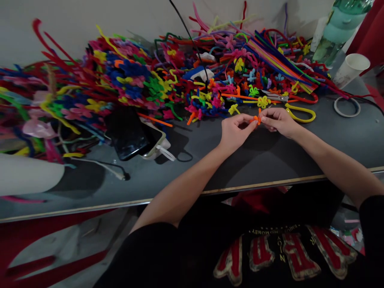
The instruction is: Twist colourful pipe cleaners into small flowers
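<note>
Just above the dark table, my left hand (236, 130) and my right hand (279, 121) meet, both closed in a pinch. Between their fingertips is a small orange pipe cleaner piece (256, 119), bent into a loopy shape and partly covered by the fingers. Right behind it lies a yellow pipe cleaner flower (263, 102). Scissors with red and yellow handles (301, 114) rest beside my right hand. A long orange pipe cleaner (240, 96) lies behind my left hand.
A heap of colourful pipe cleaners and flowers (129, 80) fills the back of the table (186, 176). At left are a black phone (127, 134) and a white cable (102, 164). Right are a tape roll (347, 107), a paper cup (351, 70) and a green bottle (342, 32).
</note>
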A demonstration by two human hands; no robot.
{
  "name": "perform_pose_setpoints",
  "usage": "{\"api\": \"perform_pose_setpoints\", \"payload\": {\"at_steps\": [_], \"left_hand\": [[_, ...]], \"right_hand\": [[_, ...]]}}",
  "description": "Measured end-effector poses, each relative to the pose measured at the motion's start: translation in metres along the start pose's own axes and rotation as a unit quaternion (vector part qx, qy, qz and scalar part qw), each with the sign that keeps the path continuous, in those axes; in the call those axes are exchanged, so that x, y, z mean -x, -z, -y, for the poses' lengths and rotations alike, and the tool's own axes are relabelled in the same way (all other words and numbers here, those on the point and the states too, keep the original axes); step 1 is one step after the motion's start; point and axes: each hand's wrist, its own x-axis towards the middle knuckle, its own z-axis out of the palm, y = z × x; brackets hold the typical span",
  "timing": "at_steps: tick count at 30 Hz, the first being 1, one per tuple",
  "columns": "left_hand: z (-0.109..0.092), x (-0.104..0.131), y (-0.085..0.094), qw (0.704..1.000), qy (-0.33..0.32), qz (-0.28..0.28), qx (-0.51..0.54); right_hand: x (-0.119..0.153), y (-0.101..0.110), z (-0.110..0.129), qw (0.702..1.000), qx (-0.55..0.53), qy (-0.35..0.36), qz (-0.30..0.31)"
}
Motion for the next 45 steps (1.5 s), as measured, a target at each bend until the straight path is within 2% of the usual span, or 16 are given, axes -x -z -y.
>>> {"api": "perform_pose_setpoints", "payload": {"at_steps": [1, 5, 7, 14, 18, 22, 25, 36, 39, 45], "left_hand": [[0.001, -0.001, 0.0, 1.0, 0.003, -0.002, -0.004], [0.005, -0.005, -0.004, 0.998, 0.022, -0.052, -0.014], [0.005, -0.006, -0.007, 0.997, 0.027, -0.077, -0.007], [0.003, 0.002, -0.013, 0.994, 0.003, -0.11, -0.028], [0.005, 0.003, -0.014, 0.994, -0.004, -0.106, -0.028], [0.004, 0.001, -0.015, 0.996, -0.002, -0.086, -0.028], [0.001, 0.0, -0.015, 0.996, 0.011, -0.078, -0.048], [0.013, -0.003, -0.021, 0.996, 0.058, -0.062, 0.028], [0.015, -0.004, -0.021, 0.994, 0.07, -0.064, 0.048], [0.014, -0.006, -0.02, 0.99, 0.08, -0.096, 0.068]], "right_hand": [[-0.001, 0.0, 0.0, 1.0, 0.015, 0.003, -0.017], [-0.001, -0.005, 0.003, 0.981, 0.092, 0.027, -0.167], [0.001, -0.009, 0.006, 0.976, 0.094, 0.018, -0.196], [0.009, -0.028, 0.015, 0.973, 0.077, -0.024, -0.214], [0.011, -0.034, 0.014, 0.965, 0.118, -0.003, -0.236], [0.012, -0.034, 0.011, 0.928, 0.252, 0.071, -0.265], [0.011, -0.031, 0.009, 0.898, 0.328, 0.095, -0.277], [0.011, -0.028, 0.005, 0.849, 0.446, 0.152, -0.24], [0.012, -0.03, 0.008, 0.851, 0.444, 0.152, -0.234], [0.01, -0.032, 0.011, 0.899, 0.333, 0.084, -0.272]]}}
